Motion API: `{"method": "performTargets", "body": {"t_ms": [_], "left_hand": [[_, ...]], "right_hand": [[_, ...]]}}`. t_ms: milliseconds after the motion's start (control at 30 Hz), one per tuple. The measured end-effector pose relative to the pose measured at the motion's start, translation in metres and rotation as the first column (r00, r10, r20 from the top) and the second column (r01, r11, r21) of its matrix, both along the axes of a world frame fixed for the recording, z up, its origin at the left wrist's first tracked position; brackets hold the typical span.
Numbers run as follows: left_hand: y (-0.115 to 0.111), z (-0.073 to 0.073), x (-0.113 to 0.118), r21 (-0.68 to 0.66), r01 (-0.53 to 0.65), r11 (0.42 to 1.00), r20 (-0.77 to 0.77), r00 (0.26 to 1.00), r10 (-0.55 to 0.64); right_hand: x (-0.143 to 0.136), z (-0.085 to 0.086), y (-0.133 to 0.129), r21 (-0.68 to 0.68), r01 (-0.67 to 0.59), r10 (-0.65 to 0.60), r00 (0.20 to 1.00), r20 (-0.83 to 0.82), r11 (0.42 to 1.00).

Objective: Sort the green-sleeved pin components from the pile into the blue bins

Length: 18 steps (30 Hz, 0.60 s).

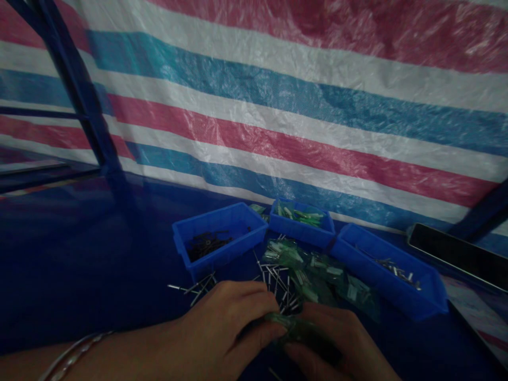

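My left hand [234,323] reaches in from the lower left, its thumb and fingers closed on the edge of a small green clear plastic bag [296,325]. The other side of this bag is gripped by my right hand [345,338], thumb below and fingers above. What the bag contains is hidden by my hands. Just beyond my fingers lies a loose pile of thin metal pins [280,278] that look like blind rivets. More pins [198,286] lie left of my left hand. Several filled green plastic bags [317,270] are heaped beyond my right hand.
Three blue bins stand behind: a left bin [234,214] with dark small parts, a middle bin [301,227] with green and white pieces, a right bin [353,238] with metal parts. A dark flat tray-like object [460,254] lies far right. Striped plastic sheeting [278,106] hangs behind the blue tabletop [99,254].
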State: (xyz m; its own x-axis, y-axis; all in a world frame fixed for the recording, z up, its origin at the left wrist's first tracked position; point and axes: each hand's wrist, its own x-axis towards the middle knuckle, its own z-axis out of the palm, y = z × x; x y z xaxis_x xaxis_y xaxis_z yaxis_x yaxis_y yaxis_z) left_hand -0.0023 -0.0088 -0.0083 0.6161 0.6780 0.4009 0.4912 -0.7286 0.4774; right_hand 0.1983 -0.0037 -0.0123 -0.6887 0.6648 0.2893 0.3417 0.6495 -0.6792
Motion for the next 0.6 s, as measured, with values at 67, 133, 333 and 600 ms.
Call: {"method": "performTargets", "body": {"t_ms": [67,133,333,600], "left_hand": [[-0.0001,-0.0001,-0.0004,-0.001,0.003,1.000,-0.006,1.000,-0.003],[-0.0001,0.0002,-0.0007,-0.007,0.024,1.000,-0.006,1.000,-0.024],[-0.0013,0.0022,-0.0005,-0.021,0.013,1.000,-0.028,1.000,-0.013],[-0.0031,-0.0016,-0.0007,-0.039,0.009,0.999,-0.008,1.000,-0.010]], "right_hand": [[0.0001,0.0005,-0.0001,-0.009,-0.003,0.003,1.000,-0.002,1.000],[0.0003,0.0011,-0.0003,-0.010,0.001,-0.001,1.000,-0.007,1.000],[-0.0002,0.0042,-0.0005,-0.010,0.007,-0.007,1.000,0.023,1.000],[-0.0004,0.0033,-0.0006,0.017,-0.002,0.002,1.000,0.026,1.000]]}}
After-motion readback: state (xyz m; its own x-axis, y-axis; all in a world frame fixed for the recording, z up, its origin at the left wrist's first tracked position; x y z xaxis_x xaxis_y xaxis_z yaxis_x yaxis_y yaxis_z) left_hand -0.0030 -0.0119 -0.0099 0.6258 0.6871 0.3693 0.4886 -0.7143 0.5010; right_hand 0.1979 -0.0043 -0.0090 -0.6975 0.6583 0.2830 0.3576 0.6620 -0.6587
